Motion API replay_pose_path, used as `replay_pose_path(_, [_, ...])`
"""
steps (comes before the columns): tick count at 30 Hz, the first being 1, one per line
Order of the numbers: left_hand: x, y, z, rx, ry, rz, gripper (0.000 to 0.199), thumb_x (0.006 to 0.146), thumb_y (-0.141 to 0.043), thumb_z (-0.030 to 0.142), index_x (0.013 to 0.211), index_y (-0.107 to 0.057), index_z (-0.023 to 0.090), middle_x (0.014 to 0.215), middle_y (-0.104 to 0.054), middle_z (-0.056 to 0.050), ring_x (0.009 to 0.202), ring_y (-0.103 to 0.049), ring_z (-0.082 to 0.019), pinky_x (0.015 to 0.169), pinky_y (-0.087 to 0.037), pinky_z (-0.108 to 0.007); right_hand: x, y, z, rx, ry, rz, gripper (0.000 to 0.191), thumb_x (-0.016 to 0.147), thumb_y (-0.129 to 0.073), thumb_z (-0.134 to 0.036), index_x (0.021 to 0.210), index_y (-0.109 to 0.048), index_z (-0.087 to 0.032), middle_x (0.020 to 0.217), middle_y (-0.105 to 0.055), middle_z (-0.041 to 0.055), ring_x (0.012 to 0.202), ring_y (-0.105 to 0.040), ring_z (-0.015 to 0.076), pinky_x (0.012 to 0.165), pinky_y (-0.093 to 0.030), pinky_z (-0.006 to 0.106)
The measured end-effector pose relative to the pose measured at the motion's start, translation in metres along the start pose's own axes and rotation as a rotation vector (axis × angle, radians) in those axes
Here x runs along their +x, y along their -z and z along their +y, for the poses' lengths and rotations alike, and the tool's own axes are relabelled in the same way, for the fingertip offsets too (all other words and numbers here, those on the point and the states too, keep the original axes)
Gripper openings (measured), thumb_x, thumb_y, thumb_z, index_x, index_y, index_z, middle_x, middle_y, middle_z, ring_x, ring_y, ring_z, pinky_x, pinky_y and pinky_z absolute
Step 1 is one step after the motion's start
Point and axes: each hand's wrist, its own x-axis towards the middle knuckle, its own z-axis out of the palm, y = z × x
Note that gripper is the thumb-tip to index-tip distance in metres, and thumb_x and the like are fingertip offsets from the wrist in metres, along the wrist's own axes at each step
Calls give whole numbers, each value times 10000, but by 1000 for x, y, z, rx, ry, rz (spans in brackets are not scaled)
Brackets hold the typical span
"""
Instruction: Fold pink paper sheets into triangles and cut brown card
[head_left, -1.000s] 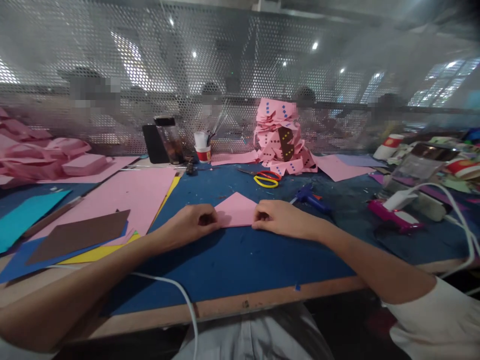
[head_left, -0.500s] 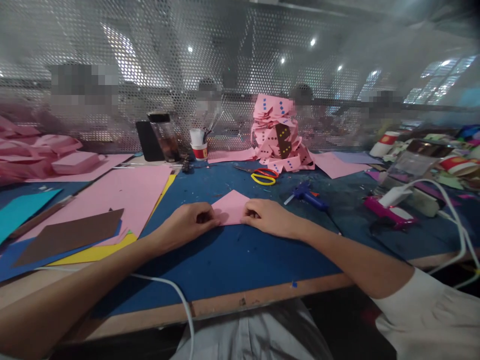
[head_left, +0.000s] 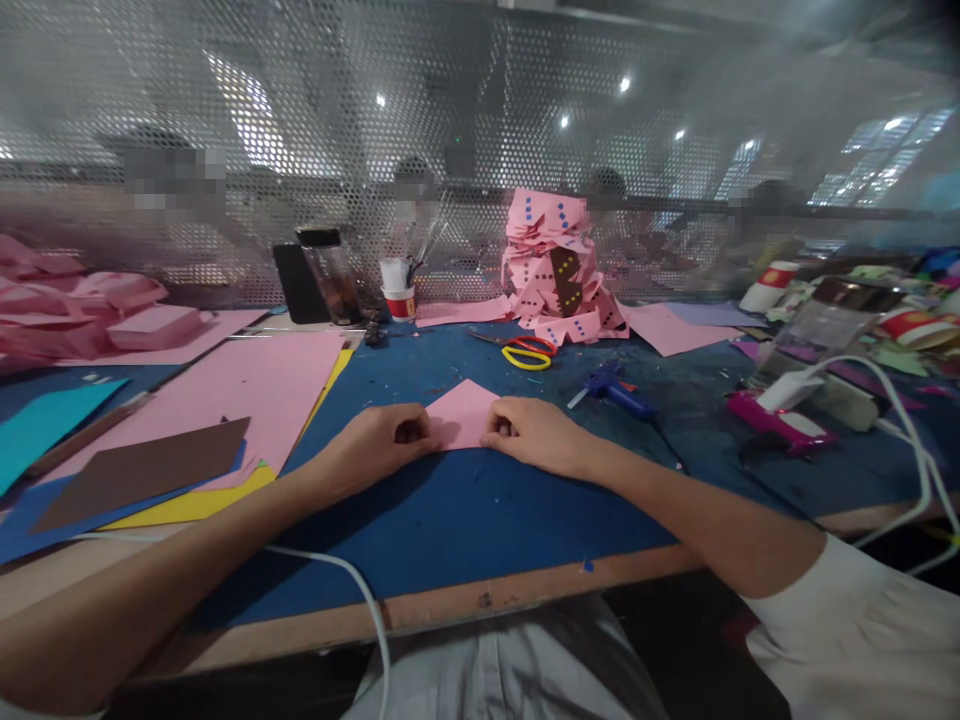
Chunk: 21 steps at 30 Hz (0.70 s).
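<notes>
A small folded pink paper (head_left: 463, 412) with a pointed top lies flat on the blue mat (head_left: 465, 510). My left hand (head_left: 379, 447) presses its left lower corner with curled fingers. My right hand (head_left: 534, 433) presses its right lower corner the same way. Both hands rest on the mat, and most of the paper's bottom edge is hidden between them.
Large pink, brown, yellow and blue sheets (head_left: 225, 400) lie at the left. Scissors (head_left: 525, 352), a blue glue gun (head_left: 615, 388) and a pile of dotted pink pieces (head_left: 559, 270) sit behind. A pink tool (head_left: 780, 425) and a white cable (head_left: 892, 400) are at the right. A perforated screen (head_left: 450, 150) closes the back.
My hands have drawn slightly closer together on the pink paper, covering more of its lower edge. The camera view shifted a little; nothing else on the table moved.
</notes>
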Motion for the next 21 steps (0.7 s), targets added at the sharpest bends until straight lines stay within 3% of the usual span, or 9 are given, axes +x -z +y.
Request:
replay_pose_path(14, [-3,-1,1,-1,-63,26,198,905,-600,377,922,-692,202,782,-649,11,691,-573,-144,638,-401,-249,1,1,0,-17,-14,-7,117,857,-662,-319,852,-664,-202,856,-695,-1,731,-586,124,617,-341,234])
replay_pose_path(18, [-3,-4,2,-14,-165,36,168,936,-568,309,936,-696,201,889,-660,-12,783,-599,-149,706,-438,-252,1,5,1,-28,-17,-37,119,864,-653,-316,867,-671,-198,881,-704,8,737,-590,126,617,-340,236])
replay_pose_path(21, [-4,-7,2,-12,-283,25,224,979,-499,253,1054,-708,229,1018,-645,-35,898,-614,-156,790,-459,-259,1,6,2,-34,-18,-38,128,866,-652,-328,870,-668,-200,872,-702,6,741,-592,128,618,-338,237])
